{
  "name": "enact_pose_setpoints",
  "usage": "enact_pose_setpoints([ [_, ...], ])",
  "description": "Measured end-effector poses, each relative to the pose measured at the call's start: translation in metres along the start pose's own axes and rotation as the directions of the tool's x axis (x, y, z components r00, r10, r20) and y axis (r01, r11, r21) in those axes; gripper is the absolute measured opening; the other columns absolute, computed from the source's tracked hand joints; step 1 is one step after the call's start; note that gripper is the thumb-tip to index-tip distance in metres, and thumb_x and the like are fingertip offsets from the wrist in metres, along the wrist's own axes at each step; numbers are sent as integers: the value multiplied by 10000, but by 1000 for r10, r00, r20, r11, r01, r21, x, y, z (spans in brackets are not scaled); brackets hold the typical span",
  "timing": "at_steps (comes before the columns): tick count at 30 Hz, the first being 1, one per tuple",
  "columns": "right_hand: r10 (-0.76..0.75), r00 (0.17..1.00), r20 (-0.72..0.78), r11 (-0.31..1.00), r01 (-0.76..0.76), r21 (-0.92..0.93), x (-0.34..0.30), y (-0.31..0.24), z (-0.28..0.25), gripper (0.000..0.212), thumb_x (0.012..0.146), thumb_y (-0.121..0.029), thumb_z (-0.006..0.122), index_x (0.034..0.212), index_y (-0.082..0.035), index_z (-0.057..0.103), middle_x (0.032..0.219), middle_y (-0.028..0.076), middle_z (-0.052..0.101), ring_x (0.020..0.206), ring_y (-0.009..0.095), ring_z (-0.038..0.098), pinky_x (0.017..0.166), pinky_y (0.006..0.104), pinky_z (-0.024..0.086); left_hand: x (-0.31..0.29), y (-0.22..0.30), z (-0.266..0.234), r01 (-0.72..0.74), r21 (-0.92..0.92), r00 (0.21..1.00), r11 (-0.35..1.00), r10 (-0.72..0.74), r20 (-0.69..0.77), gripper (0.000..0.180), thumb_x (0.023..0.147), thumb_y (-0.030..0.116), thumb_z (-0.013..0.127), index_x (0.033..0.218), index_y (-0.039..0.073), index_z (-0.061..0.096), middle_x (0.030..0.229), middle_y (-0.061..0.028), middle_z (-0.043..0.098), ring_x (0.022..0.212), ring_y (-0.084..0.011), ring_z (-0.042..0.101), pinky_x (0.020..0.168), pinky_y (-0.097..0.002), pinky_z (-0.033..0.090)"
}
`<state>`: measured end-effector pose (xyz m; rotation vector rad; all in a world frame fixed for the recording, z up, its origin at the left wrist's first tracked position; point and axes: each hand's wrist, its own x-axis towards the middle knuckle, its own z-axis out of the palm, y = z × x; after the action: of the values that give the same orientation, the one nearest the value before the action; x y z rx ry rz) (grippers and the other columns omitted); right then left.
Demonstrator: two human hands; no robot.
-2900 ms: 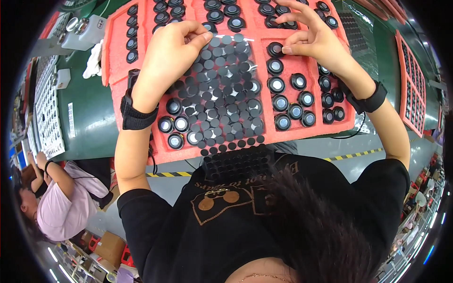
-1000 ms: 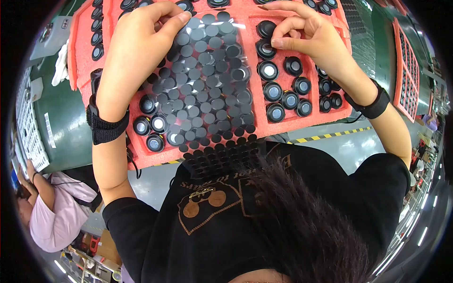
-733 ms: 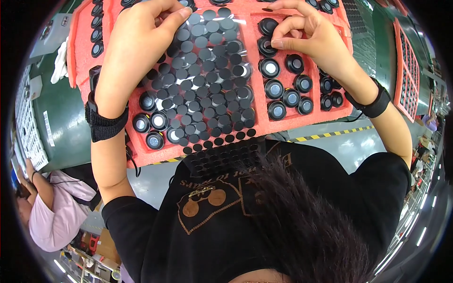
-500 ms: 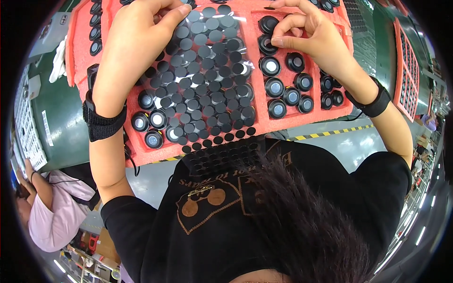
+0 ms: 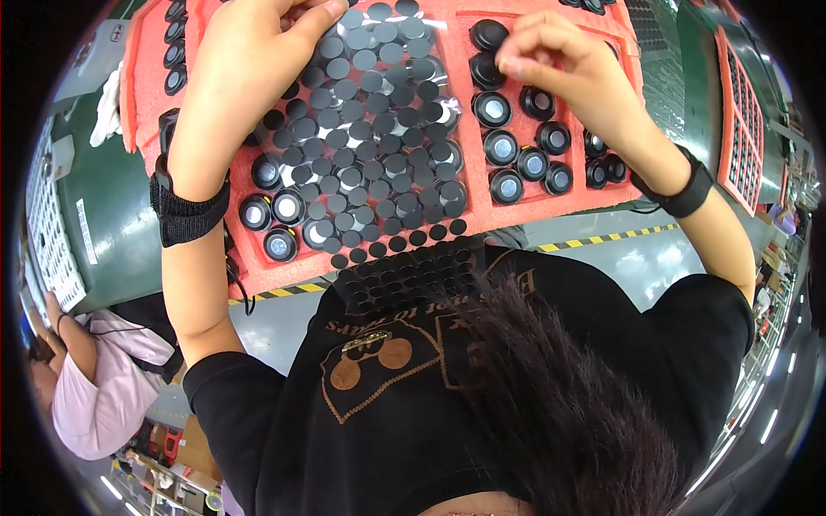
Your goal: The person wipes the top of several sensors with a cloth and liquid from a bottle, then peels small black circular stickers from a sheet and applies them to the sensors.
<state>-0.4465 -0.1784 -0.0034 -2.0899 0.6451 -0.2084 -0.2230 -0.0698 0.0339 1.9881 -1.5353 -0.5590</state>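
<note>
A clear sheet of black round stickers (image 5: 372, 82) lies over the left part of a pink foam tray (image 5: 508, 225). At the sheet's upper left, my left hand (image 5: 249, 73) pinches its edge between thumb and fingers; the fingertips are partly cut off by the picture's top. My right hand (image 5: 572, 73) is closed, thumb and forefinger together beside a black round part (image 5: 488, 70) in the tray's right compartment. Whatever sits between those fingertips cannot be made out. That part has a dark top, while a part below it (image 5: 492, 108) shows a pale silvery centre.
More round parts (image 5: 280, 244) stand in the tray's lower left. Beneath lies a green tabletop (image 5: 120, 232). Another pink tray (image 5: 740, 120) is at the far right, white gloves (image 5: 107, 112) at the left. A person in a light shirt (image 5: 103, 378) works at lower left.
My right hand has lifted slightly up and right from the dark-topped part, its fingers curling in. My left hand keeps its pinch, and the sheet has shifted slightly.
</note>
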Motion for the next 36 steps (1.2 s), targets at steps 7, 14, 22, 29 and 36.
enact_pose_setpoints([
  [7,57,992,117,988,-73,138,-15,-3,8,60,773,-41,630,804,9,621,864,-8,508,818,79,483,751,202,385,1,-2,0,-17,22,1000,1000,17,-4,136,776,76,571,772,-58,593,562,-94,546,500,-124,507,483,-252,394],
  [14,29,998,55,989,-37,143,-14,-2,11,76,762,-69,643,809,-11,660,767,7,551,759,99,526,703,223,417,1,-2,-1,68,-14,997,998,-68,24,138,777,79,570,780,-57,595,552,-78,543,484,-109,499,462,-250,386],
  [22,52,996,70,995,-58,87,-15,-3,12,59,761,-47,646,789,4,638,851,-16,513,763,71,489,696,203,394,0,-3,0,36,-22,999,999,-36,14,138,779,79,568,785,-56,597,549,-77,543,484,-110,503,464,-246,389],
  [29,-68,997,32,983,72,-167,-18,4,19,229,723,-29,665,942,-30,597,886,-21,489,777,68,470,675,200,381,-1,-2,-1,-9,5,1000,1000,9,5,139,782,78,562,784,-57,596,553,-86,547,486,-119,511,473,-250,396],
  [36,3,993,-122,1000,-4,-9,-18,-25,10,462,708,15,648,1134,-39,480,956,18,507,824,95,485,723,231,399,-3,-8,-3,-56,-26,998,998,56,13,128,782,86,578,811,-37,598,601,-70,560,540,-115,520,516,-240,401],
])
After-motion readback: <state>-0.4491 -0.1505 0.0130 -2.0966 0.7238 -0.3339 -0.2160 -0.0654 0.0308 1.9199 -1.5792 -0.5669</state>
